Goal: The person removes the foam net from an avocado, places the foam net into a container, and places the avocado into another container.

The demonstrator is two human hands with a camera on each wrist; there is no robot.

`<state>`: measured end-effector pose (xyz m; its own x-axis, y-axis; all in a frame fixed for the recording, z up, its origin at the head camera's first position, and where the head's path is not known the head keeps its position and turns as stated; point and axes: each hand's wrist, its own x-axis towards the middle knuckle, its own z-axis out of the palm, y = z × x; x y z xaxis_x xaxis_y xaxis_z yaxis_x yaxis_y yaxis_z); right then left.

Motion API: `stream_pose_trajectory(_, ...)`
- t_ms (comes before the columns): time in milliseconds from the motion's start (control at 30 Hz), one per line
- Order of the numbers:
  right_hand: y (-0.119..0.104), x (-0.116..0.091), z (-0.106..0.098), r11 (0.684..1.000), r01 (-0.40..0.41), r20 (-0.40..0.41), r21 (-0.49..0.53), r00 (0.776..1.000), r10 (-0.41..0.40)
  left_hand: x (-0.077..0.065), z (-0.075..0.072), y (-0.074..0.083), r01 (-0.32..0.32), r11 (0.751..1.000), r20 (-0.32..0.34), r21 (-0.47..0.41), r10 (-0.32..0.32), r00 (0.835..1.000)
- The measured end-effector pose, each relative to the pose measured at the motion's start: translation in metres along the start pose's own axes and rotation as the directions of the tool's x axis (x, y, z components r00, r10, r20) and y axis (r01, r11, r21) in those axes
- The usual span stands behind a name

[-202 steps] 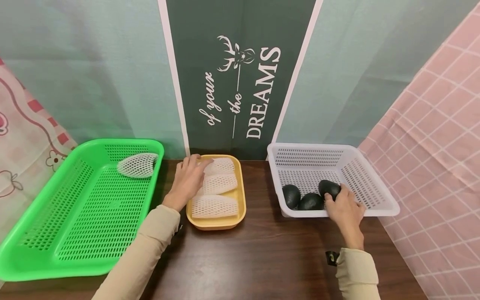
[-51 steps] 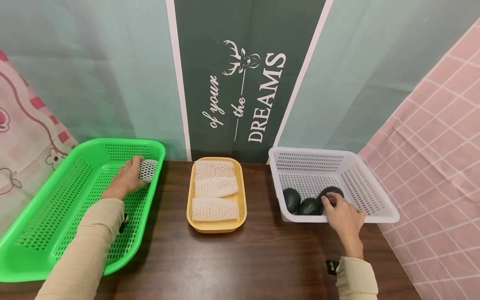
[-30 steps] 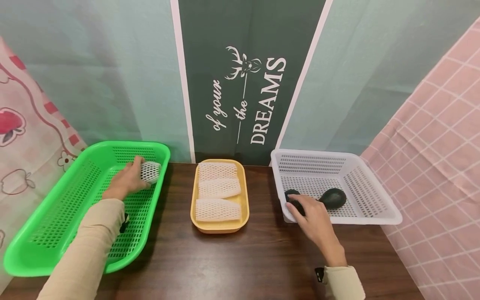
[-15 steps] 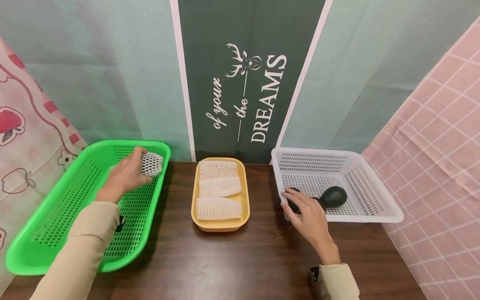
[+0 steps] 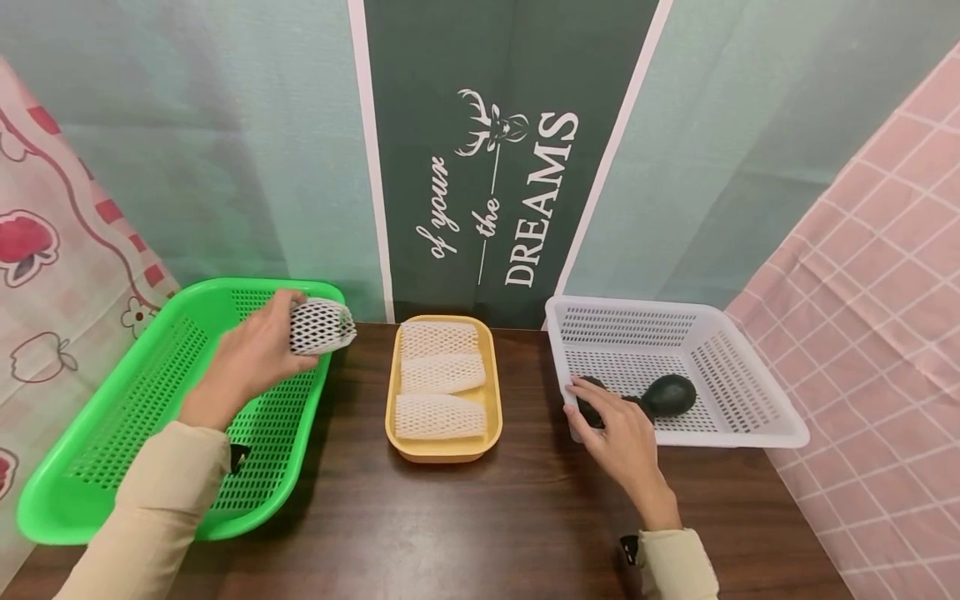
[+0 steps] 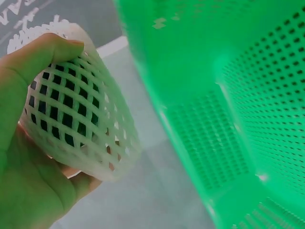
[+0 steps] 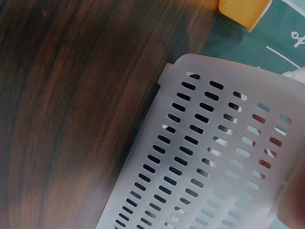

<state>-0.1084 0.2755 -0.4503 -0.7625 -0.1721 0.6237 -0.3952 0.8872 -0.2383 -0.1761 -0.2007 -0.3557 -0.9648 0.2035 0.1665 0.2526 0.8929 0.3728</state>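
Note:
My left hand (image 5: 251, 354) grips a white foam fruit net (image 6: 71, 102) above the right rim of the green basket (image 5: 161, 400). Something dark shows through part of its mesh. My right hand (image 5: 622, 437) reaches over the near left corner of the white basket (image 5: 750, 367), thumb and fingers on either side of a dark avocado (image 5: 589, 414) that it mostly covers. A second avocado (image 5: 671, 395) lies to its right. Another dark shape between them is largely hidden by the hand. The right wrist view shows the white basket's wall (image 7: 190, 143) and a blurred finger at the right edge.
Between the baskets stands a yellow tray (image 5: 495, 433) with 3 white foam nets (image 5: 441, 417) lying flat in it. Under everything is a dark wooden table (image 5: 465, 533). Behind hangs a green curtain (image 5: 495, 50); pink cloth (image 5: 892, 250) closes the right side.
My left hand moved from the yellow tray to the green basket, took the foam net there and raised it rightward. My right hand shifted from the rightmost avocado to the leftmost.

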Motion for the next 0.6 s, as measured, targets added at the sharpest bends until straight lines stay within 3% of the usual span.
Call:
stream_pose_trajectory(267, 0.000, 0.000, 0.000, 1.000, 0.000, 0.001, 0.000, 1.000, 0.000, -0.011, -0.002, 0.034, -0.123, 0.992, -0.036, 0.016, 0.123, 0.992)
stream_pose_trajectory(600, -0.001, 0.001, -0.001, 1.000, -0.017, 0.022, 0.001, 1.000, 0.017, -0.029, 0.018, 0.069, -0.242, 0.970, -0.047, 0.025, 0.243, 0.969)
